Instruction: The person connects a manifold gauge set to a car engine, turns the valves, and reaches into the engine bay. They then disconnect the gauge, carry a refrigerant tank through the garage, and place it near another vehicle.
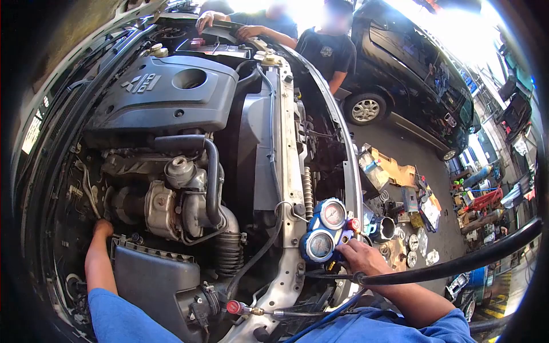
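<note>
My right hand (pixel 366 258) grips the lower right side of a blue manifold gauge set (pixel 320 247), its two round dials facing up over the front of the engine bay. A red knob (pixel 353 223) shows just above my fingers. My left hand (pixel 103 228) reaches down between the inner wing and the black air filter box (pixel 154 274), beside a thin metal pipe (pixel 88 183); its fingers are hidden. A hose fitting with a red cap (pixel 234 307) lies near the front crossmember, joined to a hose.
The engine cover (pixel 166 94) and turbocharger (pixel 162 208) fill the bay. A thick black hose (pixel 457 263) crosses at right. Two people lean at the far front edge. Parts and cardboard (pixel 394 168) lie on the floor, near a parked dark van (pixel 400 74).
</note>
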Action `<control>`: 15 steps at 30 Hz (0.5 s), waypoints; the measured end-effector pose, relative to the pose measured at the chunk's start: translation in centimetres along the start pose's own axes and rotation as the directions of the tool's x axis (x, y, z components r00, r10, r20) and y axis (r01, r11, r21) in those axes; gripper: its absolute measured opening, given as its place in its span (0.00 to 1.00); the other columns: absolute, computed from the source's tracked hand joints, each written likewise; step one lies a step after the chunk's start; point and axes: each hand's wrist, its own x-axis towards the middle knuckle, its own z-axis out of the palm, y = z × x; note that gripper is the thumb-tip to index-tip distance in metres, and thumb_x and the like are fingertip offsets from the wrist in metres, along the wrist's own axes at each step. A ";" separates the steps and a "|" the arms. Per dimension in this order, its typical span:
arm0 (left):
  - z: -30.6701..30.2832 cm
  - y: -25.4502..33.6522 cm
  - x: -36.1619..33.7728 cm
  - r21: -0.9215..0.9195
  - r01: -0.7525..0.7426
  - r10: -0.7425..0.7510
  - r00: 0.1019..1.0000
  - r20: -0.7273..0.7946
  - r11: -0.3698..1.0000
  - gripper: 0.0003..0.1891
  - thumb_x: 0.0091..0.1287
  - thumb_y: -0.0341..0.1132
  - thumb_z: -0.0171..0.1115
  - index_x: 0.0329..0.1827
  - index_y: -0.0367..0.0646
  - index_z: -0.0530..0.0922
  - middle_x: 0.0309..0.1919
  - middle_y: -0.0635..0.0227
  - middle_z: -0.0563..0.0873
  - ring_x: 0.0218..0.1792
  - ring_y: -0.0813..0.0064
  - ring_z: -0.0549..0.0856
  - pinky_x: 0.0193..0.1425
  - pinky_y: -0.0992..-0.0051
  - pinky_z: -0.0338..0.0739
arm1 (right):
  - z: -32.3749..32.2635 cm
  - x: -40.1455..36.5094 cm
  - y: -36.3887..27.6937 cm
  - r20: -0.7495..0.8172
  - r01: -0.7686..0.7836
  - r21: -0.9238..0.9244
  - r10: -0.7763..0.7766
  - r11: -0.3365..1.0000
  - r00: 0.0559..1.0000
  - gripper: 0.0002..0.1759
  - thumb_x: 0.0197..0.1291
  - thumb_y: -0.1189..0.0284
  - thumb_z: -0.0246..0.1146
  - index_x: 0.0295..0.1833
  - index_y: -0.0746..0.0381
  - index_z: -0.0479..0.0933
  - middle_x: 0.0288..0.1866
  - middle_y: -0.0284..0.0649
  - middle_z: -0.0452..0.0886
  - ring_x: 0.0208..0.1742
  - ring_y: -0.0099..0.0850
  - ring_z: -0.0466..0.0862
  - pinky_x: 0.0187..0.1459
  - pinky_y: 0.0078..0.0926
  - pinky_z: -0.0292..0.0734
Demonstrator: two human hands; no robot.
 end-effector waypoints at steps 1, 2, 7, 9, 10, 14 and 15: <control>0.3 -0.1 0.4 0.007 -0.002 0.002 1.000 -0.004 1.000 0.18 0.69 0.38 0.55 0.57 0.47 0.87 0.61 0.61 0.87 0.59 0.60 0.87 0.63 0.61 0.82 | 0.0 0.0 0.0 0.004 -0.005 -0.001 0.005 1.000 1.000 0.21 0.57 0.78 0.64 0.58 0.62 0.74 0.46 0.50 0.78 0.46 0.52 0.85 0.44 0.48 0.83; 0.3 -0.7 1.0 -0.009 -0.022 0.022 1.000 0.020 1.000 0.18 0.70 0.38 0.55 0.57 0.47 0.87 0.61 0.60 0.87 0.59 0.59 0.87 0.64 0.62 0.82 | 0.0 0.0 0.0 0.008 -0.009 -0.002 0.009 1.000 1.000 0.21 0.57 0.78 0.64 0.58 0.62 0.74 0.47 0.50 0.78 0.46 0.52 0.85 0.44 0.48 0.82; 0.8 -1.2 1.7 -0.138 0.037 -0.033 0.999 0.030 0.990 0.19 0.69 0.38 0.55 0.58 0.46 0.87 0.62 0.60 0.86 0.61 0.58 0.86 0.66 0.60 0.80 | 0.1 -0.1 0.1 0.006 -0.002 0.001 0.002 1.000 1.000 0.21 0.58 0.78 0.63 0.59 0.62 0.74 0.47 0.50 0.78 0.47 0.51 0.85 0.45 0.48 0.82; 0.0 -1.0 0.8 -0.156 0.034 -0.027 0.998 0.052 0.987 0.19 0.69 0.37 0.54 0.58 0.45 0.87 0.63 0.59 0.85 0.62 0.58 0.85 0.67 0.60 0.79 | 0.0 -0.1 0.1 -0.012 0.003 0.006 -0.003 1.000 1.000 0.21 0.58 0.77 0.64 0.58 0.62 0.75 0.47 0.50 0.78 0.46 0.51 0.85 0.45 0.46 0.82; -0.5 -0.7 0.4 -0.185 0.042 -0.033 0.998 0.054 0.982 0.19 0.70 0.38 0.55 0.59 0.45 0.86 0.63 0.59 0.85 0.63 0.58 0.85 0.68 0.59 0.78 | 0.1 -0.2 0.1 -0.027 0.008 0.012 -0.008 1.000 1.000 0.20 0.58 0.77 0.66 0.57 0.63 0.76 0.46 0.49 0.79 0.45 0.51 0.84 0.45 0.45 0.82; -3.3 0.8 -2.9 -0.471 0.152 -0.124 0.988 0.089 0.869 0.21 0.70 0.40 0.57 0.63 0.45 0.84 0.66 0.56 0.82 0.67 0.58 0.81 0.70 0.58 0.76 | -0.1 -0.1 -0.3 -0.044 -0.014 -0.014 0.013 1.000 0.999 0.19 0.56 0.77 0.67 0.55 0.64 0.78 0.44 0.50 0.80 0.44 0.52 0.84 0.43 0.46 0.82; -3.9 1.3 -3.0 -0.583 0.154 -0.164 0.986 0.036 0.798 0.22 0.70 0.41 0.59 0.65 0.46 0.82 0.68 0.56 0.81 0.68 0.58 0.81 0.70 0.57 0.75 | -0.2 0.0 -0.7 -0.024 -0.045 -0.035 0.044 0.998 0.999 0.20 0.55 0.77 0.67 0.55 0.64 0.78 0.44 0.51 0.80 0.44 0.52 0.84 0.43 0.47 0.81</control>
